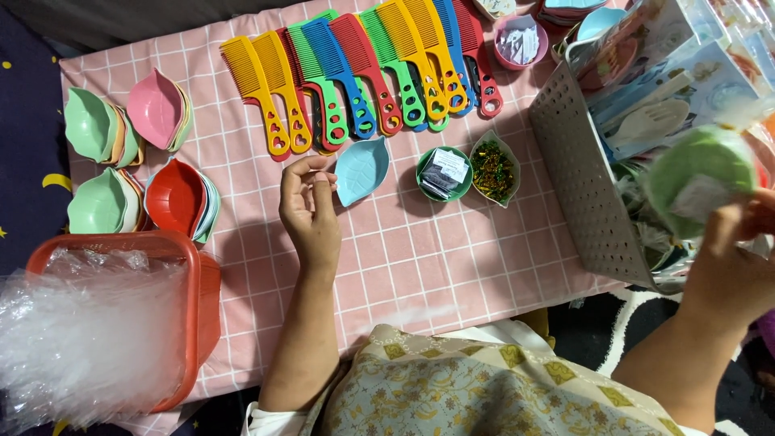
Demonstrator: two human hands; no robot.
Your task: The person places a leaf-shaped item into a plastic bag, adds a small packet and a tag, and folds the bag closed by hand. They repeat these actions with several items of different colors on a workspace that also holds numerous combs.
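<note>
head cam | looks steeply down | close over pink checked table | one view

Both forearms are bare down to the hands: left hand, right hand. No rings, watch or bracelets show. A white short sleeve edges the left arm. Over the lap lies a beige cloth patterned with yellow flowers and grey leaves.
</note>
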